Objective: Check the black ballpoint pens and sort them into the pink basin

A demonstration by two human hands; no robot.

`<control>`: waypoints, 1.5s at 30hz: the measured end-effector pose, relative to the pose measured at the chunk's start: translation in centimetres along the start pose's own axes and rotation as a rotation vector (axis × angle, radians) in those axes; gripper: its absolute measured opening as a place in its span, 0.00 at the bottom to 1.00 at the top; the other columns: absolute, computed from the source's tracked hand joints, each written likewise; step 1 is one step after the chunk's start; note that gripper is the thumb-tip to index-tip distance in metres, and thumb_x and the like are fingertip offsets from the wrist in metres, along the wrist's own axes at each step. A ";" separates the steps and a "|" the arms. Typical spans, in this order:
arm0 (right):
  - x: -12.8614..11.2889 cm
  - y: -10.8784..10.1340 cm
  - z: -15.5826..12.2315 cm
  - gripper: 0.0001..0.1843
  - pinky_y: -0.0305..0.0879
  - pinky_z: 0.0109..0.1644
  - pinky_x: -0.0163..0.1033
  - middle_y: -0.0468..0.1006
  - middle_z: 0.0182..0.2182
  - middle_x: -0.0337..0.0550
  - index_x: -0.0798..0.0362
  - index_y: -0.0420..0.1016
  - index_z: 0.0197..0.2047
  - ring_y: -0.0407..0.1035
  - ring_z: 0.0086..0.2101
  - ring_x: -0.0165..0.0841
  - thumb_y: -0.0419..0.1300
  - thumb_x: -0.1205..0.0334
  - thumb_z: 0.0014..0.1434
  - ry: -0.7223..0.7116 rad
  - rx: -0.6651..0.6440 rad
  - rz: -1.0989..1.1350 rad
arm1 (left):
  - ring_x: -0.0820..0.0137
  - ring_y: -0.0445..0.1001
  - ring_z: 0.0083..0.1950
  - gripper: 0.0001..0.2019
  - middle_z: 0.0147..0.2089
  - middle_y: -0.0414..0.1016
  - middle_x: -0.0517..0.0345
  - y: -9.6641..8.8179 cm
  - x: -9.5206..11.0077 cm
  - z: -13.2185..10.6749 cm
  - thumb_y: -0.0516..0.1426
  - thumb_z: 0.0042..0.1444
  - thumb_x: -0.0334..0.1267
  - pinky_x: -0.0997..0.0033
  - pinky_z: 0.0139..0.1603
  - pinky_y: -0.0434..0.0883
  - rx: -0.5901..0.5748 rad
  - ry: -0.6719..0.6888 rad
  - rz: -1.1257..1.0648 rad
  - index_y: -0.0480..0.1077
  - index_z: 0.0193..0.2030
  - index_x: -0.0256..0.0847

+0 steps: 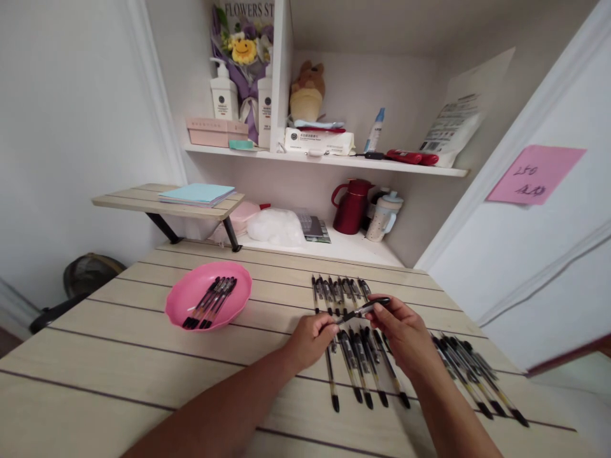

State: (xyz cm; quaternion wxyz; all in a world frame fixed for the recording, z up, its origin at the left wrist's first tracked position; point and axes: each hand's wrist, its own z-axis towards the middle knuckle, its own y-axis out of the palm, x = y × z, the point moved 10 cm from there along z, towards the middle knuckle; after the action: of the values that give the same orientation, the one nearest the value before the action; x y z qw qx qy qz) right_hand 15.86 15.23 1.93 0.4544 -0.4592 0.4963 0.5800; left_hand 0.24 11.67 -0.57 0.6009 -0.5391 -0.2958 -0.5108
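Both of my hands are closed on one black pen (365, 309) held level just above the wooden table (119, 362). My left hand (312, 339) pinches its left end. My right hand (405, 337) grips the right part near the cap. Under my hands lies a row of several black pens (360, 369) with their tips towards me. A second row of several pens (337, 289) lies just beyond them. More pens (477, 375) lie in a group at the right. To the left, a pink bowl (191, 289) holds several pens (210, 302).
A small raised wooden shelf (143, 200) with teal paper pads stands at the table's back left. Behind the table a recess holds a red jug (352, 207), a cup, a white bag, bottles and boxes. A pink note (534, 175) sticks on the white door at the right.
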 end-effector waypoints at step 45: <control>2.5 -5.9 -11.1 0.18 0.68 0.37 0.36 0.78 0.34 0.41 0.47 0.75 0.35 0.72 0.33 0.38 0.57 0.45 0.47 -0.084 0.011 -0.865 | 0.69 0.69 0.38 0.14 0.36 0.72 0.56 -17.3 4.5 -2.3 0.50 0.54 0.43 0.73 0.37 0.62 0.434 -0.108 0.725 0.74 0.40 0.43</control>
State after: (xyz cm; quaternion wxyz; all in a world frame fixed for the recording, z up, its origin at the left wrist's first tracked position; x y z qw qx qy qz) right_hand 22.15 4.97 -2.44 0.6778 -0.5983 0.2425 0.3519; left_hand -14.95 9.96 8.96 0.8248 -0.4951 -0.2188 -0.1632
